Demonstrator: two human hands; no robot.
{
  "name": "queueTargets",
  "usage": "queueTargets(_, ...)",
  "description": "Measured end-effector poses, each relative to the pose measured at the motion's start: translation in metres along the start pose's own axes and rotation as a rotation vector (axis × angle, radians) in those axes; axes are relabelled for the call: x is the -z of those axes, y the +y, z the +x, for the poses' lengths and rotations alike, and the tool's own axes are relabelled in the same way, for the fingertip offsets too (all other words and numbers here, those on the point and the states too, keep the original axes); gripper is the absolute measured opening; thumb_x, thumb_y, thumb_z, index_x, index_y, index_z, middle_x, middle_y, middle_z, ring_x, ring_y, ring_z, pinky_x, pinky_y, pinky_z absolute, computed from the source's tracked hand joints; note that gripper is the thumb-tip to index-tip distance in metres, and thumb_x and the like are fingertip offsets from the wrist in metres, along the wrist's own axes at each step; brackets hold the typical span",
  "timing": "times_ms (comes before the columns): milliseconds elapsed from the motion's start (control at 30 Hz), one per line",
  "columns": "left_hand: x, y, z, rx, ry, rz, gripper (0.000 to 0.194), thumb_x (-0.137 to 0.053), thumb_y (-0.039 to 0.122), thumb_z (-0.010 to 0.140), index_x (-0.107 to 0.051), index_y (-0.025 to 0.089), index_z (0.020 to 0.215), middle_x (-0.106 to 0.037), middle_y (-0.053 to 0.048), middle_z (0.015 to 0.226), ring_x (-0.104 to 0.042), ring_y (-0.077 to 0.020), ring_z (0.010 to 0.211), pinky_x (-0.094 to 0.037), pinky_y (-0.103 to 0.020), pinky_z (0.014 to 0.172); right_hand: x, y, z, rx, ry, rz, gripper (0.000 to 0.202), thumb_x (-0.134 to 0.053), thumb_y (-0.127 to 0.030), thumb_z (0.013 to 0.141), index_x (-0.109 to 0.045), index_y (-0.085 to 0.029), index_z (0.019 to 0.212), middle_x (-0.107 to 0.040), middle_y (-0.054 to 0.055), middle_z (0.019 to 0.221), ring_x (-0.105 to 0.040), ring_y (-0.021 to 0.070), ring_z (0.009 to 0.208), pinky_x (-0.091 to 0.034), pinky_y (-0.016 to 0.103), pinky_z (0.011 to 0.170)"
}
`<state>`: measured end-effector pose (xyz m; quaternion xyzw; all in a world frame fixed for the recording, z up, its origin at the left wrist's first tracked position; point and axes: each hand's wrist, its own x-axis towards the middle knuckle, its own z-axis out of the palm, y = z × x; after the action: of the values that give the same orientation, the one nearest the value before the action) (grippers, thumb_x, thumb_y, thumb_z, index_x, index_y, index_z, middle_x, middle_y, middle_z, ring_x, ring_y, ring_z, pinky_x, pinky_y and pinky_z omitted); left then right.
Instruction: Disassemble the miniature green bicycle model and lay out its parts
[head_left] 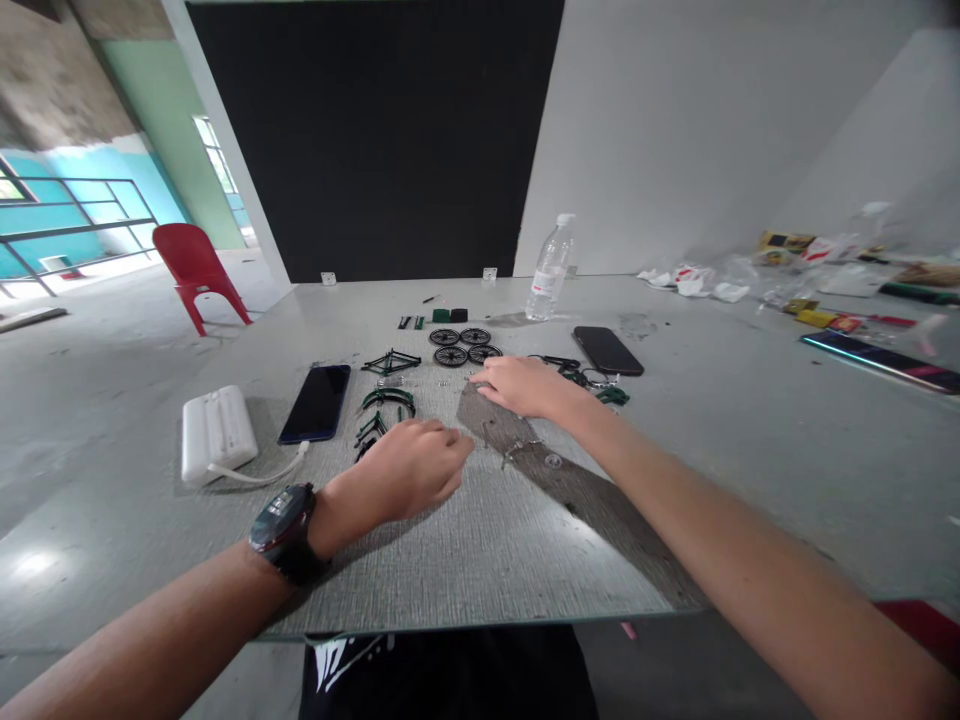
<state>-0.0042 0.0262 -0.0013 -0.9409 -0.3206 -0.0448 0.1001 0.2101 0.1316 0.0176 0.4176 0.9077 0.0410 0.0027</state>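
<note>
My left hand [409, 468] rests low over the table with its fingers curled together; whatever they may hold is hidden. Just below the black spoked wheels [450, 356], my right hand [514, 386] reaches down with its fingers close together near tiny parts. Nothing can be made out at its fingertips. Dark green curved parts [388, 398] and a black frame piece [391, 361] lie beyond my left hand. More green parts [613, 396] sit right of my right hand. Two small green and black blocks [441, 315] lie behind the wheels.
A white power bank [219, 435] is cabled to a phone [316, 402] on the left. Behind my right hand are a water bottle [551, 268] and a black phone [608, 350]. Wrappers [817, 318] and another phone [881, 362] lie far right on the table [480, 560].
</note>
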Motion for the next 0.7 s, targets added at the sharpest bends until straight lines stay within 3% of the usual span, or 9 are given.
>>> queueTargets(533,0.0006,0.0003,-0.0003,-0.002,-0.001,-0.023,0.022,-0.04,0.024,0.1,-0.061,0.015,0.1,-0.067,-0.008,0.094,-0.064,-0.0234,0.088,-0.05,-0.038,0.077,-0.0021,0.002,0.0008,0.008,0.007,0.055,0.038,-0.042,-0.03,0.097,-0.07,-0.02,0.12,-0.068,0.015,0.111,-0.062,0.0274,0.089,-0.038,0.037,0.062)
queueTargets(700,0.0017,0.0007,-0.0001,0.001,0.001,-0.032,0.023,-0.04,0.023,0.1,-0.061,0.015,0.101,-0.067,-0.008,0.094,-0.064,-0.0228,0.088,-0.05,-0.037,0.077,-0.0056,0.0015,0.0033,0.008,0.034,0.055,0.044,-0.041,-0.033,0.097,-0.063,-0.02,0.132,-0.068,0.016,0.115,-0.061,0.0278,0.089,-0.038,0.037,0.061)
